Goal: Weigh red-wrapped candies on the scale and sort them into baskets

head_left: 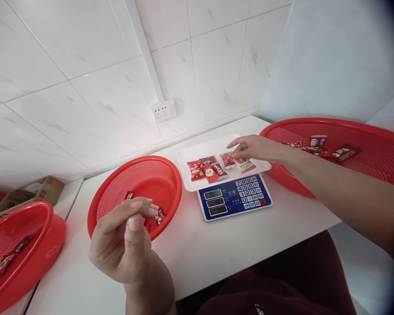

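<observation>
My left hand is raised in front of the middle red basket, its thumb and fingers apart and nothing visible between them. A few small wrapped snack packets lie in that basket, partly hidden by the hand. Over the white tray of a digital scale, my right hand has its fingertips on a pale-and-red snack packet, which hangs tilted under the hand. Another red packet is just beside those fingers. Several red packets are clustered on the tray's left side.
A large red basket holding dark red packets stands at the right, under my forearm. Another red basket is at the far left, near a cardboard box. A power socket is on the tiled wall behind the white table.
</observation>
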The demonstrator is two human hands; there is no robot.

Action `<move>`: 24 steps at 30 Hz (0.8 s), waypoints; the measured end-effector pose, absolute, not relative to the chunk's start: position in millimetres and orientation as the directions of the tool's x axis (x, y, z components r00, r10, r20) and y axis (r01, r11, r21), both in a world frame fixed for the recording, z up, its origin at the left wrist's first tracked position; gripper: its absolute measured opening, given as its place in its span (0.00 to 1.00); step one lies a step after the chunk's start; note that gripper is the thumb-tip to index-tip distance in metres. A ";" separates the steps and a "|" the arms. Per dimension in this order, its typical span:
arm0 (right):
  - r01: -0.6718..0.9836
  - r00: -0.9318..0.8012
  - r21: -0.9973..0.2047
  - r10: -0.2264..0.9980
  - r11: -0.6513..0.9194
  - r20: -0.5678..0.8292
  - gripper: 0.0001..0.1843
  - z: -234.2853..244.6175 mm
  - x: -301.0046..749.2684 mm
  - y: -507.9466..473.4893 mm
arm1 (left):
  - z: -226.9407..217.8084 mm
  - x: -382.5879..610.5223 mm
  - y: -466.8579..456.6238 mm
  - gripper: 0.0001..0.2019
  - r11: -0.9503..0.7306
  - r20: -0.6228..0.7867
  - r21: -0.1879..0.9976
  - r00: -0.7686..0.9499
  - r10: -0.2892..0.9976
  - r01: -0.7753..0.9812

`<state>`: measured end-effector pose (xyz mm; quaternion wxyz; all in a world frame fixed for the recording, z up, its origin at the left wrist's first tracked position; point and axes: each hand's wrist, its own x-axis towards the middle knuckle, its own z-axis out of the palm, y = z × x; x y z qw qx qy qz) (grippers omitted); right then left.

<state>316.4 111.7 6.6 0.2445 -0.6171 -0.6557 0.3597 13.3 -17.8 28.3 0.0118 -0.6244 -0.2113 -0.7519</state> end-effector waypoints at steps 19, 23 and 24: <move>0.532 -0.016 -0.847 0.999 -0.016 -0.028 0.18 -3.6 306.3 110.4 | 28.4 12.6 -20.7 0.07 -0.898 0.934 0.334 -0.228 0.275 0.287; 0.620 0.021 -0.783 0.997 0.043 0.072 0.17 4.2 319.7 97.0 | 29.6 11.8 -22.4 0.06 -0.888 0.927 0.352 -0.240 0.288 0.296; 0.636 0.040 -0.770 0.995 0.045 0.091 0.16 6.5 324.3 91.3 | 29.9 11.7 -22.7 0.06 -0.890 0.928 0.348 -0.240 0.284 0.295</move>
